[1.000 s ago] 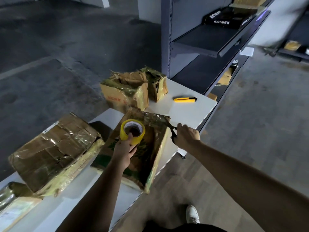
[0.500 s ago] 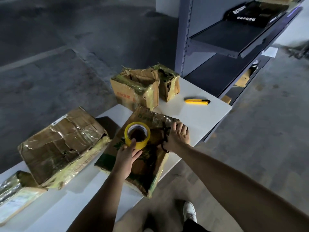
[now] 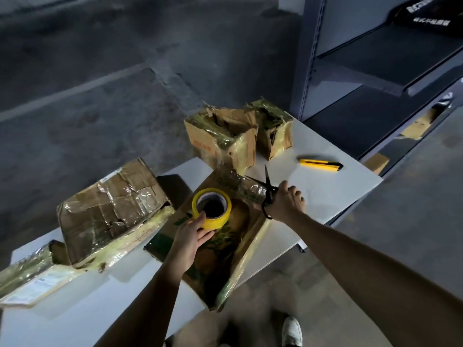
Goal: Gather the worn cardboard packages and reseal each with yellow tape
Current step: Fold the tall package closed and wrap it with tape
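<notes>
Cutting step, I'd say: left hand [image 3: 193,234] grips the yellow tape roll [image 3: 211,209] on the flat package [image 3: 225,256], right hand [image 3: 285,204] clamps scissors [image 3: 266,186], blades apart at its far edge; next, close them across the tape.

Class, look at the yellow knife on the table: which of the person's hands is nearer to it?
Right. The right hand, holding scissors, is close to the knife, on its left; the left hand grips the tape roll farther left, over the box.

Yellow tape roll [image 3: 211,208] upright on worn package [image 3: 220,249]
</notes>
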Motion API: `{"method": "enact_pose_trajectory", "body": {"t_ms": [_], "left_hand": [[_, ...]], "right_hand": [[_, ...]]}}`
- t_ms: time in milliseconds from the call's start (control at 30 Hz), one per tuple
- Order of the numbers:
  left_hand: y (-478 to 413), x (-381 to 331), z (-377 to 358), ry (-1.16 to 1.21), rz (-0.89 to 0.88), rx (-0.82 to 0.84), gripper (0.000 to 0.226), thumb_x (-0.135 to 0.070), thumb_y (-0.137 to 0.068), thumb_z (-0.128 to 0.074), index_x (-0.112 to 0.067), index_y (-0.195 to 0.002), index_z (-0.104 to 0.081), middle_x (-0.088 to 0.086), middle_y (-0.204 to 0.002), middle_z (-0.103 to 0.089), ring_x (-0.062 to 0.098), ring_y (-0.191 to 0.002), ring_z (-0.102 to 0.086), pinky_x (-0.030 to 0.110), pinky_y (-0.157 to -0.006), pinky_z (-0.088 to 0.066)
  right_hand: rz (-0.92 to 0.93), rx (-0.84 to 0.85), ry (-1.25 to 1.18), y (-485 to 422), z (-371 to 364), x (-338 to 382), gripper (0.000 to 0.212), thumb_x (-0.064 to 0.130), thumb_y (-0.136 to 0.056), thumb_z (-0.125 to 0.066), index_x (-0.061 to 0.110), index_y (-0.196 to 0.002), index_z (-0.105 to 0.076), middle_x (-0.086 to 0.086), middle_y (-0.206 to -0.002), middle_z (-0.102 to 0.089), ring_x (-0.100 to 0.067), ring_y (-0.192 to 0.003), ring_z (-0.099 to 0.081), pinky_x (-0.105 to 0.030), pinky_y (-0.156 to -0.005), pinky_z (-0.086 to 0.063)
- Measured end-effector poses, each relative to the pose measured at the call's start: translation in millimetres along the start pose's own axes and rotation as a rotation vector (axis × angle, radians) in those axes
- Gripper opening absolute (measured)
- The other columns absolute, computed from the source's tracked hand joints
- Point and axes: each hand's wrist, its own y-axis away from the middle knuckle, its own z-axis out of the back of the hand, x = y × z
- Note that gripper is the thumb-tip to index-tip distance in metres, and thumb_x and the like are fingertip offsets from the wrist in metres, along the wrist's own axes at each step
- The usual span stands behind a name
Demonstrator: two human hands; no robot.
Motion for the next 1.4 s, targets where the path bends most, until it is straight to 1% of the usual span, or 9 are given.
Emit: {"method": "enact_pose_trajectory", "body": {"t_ms": [200,367,467,600,733,867,1133,1300,1400], "left_hand": [[-14,-25,-36,-0.037,-0.047,-0.048,0.040,-0.035,-0.102,-0.049,-0.018,-0.139,-0.047,0.004,-0.124,-0.062,0.018,-0.105,-0.064,0.041,-0.106,-0.044],[-28,-47,-85,-0.157,-0.052,-0.089,0.027,-0.039,-0.103,-0.046,-0.017,-0.106,-0.061,0.007,-0.090,-0.064,0.019,-0.082,-0.058,0.027,-0.072,-0.046],[-37,-51,-112,-0.260,-0.068,-0.053,0.024,-0.027,-0.106,-0.042,-0.016,-0.119,-0.059,0.008,-0.102,-0.065,0.018,-0.092,-0.061,0.018,-0.071,-0.053],[-57,-64,-147,-0.374,-0.029,-0.095,0.046,-0.037,-0.100,-0.055,-0.009,-0.135,-0.055,0.011,-0.123,-0.062,0.027,-0.111,-0.063,0.030,-0.082,-0.053],[-81,-61,-167,-0.611,-0.075,-0.173,0.051,-0.047,-0.092,-0.064,-0.011,-0.126,-0.055,0.003,-0.115,-0.064,0.023,-0.108,-0.064,0.041,-0.096,-0.052],[-100,-57,-187,-0.853,-0.194,-0.236,0.055,-0.059,-0.081,-0.064,-0.020,-0.119,-0.055,0.002,-0.113,-0.066,0.030,-0.100,-0.066,0.039,-0.085,-0.054],[-124,-47,-226,-1.200,-0.247,-0.174,0.034,-0.028,-0.098,-0.057,-0.003,-0.120,-0.059,0.013,-0.112,-0.067,0.032,-0.104,-0.064,0.029,-0.073,-0.041],[-138,-30,-234,-1.294,-0.264,-0.114,0.031,-0.028,-0.095,-0.062,0.002,-0.100,-0.060,0.016,-0.098,-0.063,0.032,-0.095,-0.063,0.034,-0.074,-0.047],[-140,-14,-235,-1.413,-0.239,-0.055,0.037,-0.028,-0.097,-0.058,0.006,-0.111,-0.057,0.025,-0.107,-0.063,0.039,-0.098,-0.063,0.040,-0.077,-0.050]], "right_hand": [[-0.074,0.183,-0.343,-26,9,-16,0.086,0.061,-0.075,-0.074,0.012,-0.133,-0.033,-0.015,-0.132,-0.048,-0.036,-0.120,-0.047,-0.049,-0.099,-0.048],[-0.164,0.236,-0.410,-49,14,-37,0.082,0.055,-0.081,-0.070,0.011,-0.138,-0.031,-0.017,-0.132,-0.047,-0.036,-0.120,-0.049,-0.046,-0.094,-0.050],[-0.200,0.229,-0.565,-58,10,-47,0.063,0.041,-0.089,-0.066,0.008,-0.135,-0.039,-0.018,-0.127,-0.055,-0.032,-0.108,-0.057,-0.035,-0.071,-0.050],[-0.139,0.109,-0.303,-60,11,-70,0.039,0.022,-0.097,-0.059,0.002,-0.128,-0.049,-0.022,-0.128,-0.055,-0.040,-0.115,-0.056,-0.035,-0.083,-0.047],[-0.082,0.050,-0.083,-63,5,-100,0.026,0.012,-0.098,-0.052,0.003,-0.122,-0.055,-0.021,-0.122,-0.058,-0.040,-0.109,-0.059,-0.038,-0.083,-0.048],[-0.091,0.068,-0.139,-71,2,-114,0.022,0.016,-0.099,-0.050,0.004,-0.114,-0.062,-0.020,-0.111,-0.064,-0.039,-0.102,-0.062,-0.034,-0.071,-0.043],[-0.010,0.037,-0.299,-72,8,-123,0.023,0.025,-0.099,-0.051,0.008,-0.102,-0.066,-0.013,-0.106,-0.062,-0.036,-0.102,-0.060,-0.038,-0.080,-0.047],[-0.138,0.259,-0.856,-79,11,-104,0.031,0.048,-0.097,-0.056,0.018,-0.099,-0.061,-0.011,-0.084,-0.068,-0.029,-0.080,-0.069,-0.048,-0.079,-0.058],[-0.245,0.227,-0.894,-83,3,-102,0.030,0.033,-0.095,-0.062,0.008,-0.111,-0.062,-0.014,-0.090,-0.071,-0.029,-0.081,-0.072,-0.044,-0.078,-0.060]]}}
